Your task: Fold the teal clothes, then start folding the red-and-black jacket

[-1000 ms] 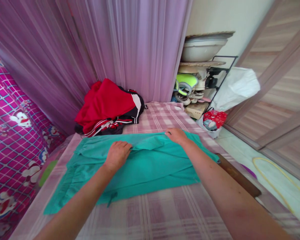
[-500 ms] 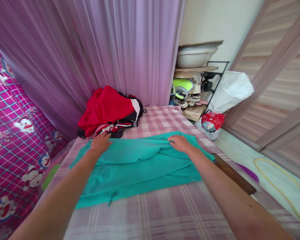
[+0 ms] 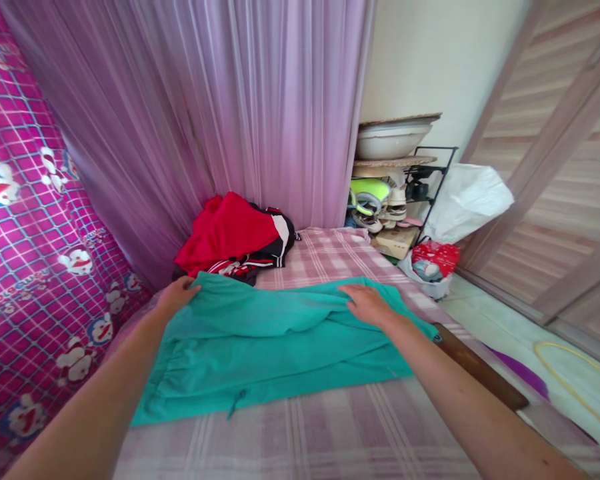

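Teal garment (image 3: pixel 280 347), left hand (image 3: pixel 179 295) pinching its far corner, right hand (image 3: pixel 369 305) loosely curled atop, grip unclear

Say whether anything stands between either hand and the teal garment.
Nothing visible does: the left hand touches the far left corner of the teal garment, the right hand its far side. The red clothing lies beyond, not between.

Purple curtain (image 3: pixel 285 120), white basin (image 3: pixel 393 141) above shoes (image 3: pixel 393 212); yellow loop (image 3: pixel 537 349) on floor (image 3: pixel 475 300)
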The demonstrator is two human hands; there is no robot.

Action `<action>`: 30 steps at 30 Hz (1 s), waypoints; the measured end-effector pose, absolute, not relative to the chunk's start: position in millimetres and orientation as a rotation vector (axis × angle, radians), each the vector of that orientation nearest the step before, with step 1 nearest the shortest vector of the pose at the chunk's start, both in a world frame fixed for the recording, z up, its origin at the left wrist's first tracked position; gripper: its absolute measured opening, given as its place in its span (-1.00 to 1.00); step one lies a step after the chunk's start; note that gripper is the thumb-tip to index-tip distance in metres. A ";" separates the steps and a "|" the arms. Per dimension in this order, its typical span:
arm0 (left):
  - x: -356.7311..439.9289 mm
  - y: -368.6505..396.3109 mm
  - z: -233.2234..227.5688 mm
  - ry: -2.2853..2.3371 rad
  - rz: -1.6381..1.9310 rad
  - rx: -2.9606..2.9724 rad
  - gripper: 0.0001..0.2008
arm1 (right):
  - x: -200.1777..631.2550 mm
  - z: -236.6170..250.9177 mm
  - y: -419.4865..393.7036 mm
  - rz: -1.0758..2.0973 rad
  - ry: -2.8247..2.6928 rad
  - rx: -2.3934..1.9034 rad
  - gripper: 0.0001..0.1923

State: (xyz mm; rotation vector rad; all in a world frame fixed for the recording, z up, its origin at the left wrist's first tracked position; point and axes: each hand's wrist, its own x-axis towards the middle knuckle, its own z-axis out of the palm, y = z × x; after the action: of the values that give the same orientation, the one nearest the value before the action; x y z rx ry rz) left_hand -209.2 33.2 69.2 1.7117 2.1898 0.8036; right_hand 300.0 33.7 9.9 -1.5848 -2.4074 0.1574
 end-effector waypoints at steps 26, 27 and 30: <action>-15.7 -71.1 150.4 0.742 0.650 2.254 -0.24 | 281.4 248.8 -84.0 1.012 -1.792 -0.599 -0.55; -15.7 -68.8 133.6 0.818 0.581 2.294 -0.25 | 291.4 243.8 -84.5 1.083 -1.824 -0.610 -0.52; -14.0 -59.4 83.5 1.023 0.459 2.405 -0.29 | 316.8 219.4 -81.9 1.320 -1.966 -0.615 -0.44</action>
State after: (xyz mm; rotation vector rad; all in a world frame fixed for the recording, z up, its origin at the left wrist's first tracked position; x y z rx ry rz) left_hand -14.0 -59.4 83.5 2.4046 1.0232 0.4592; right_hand 316.8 -81.9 219.4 -0.6151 -1.9663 1.3198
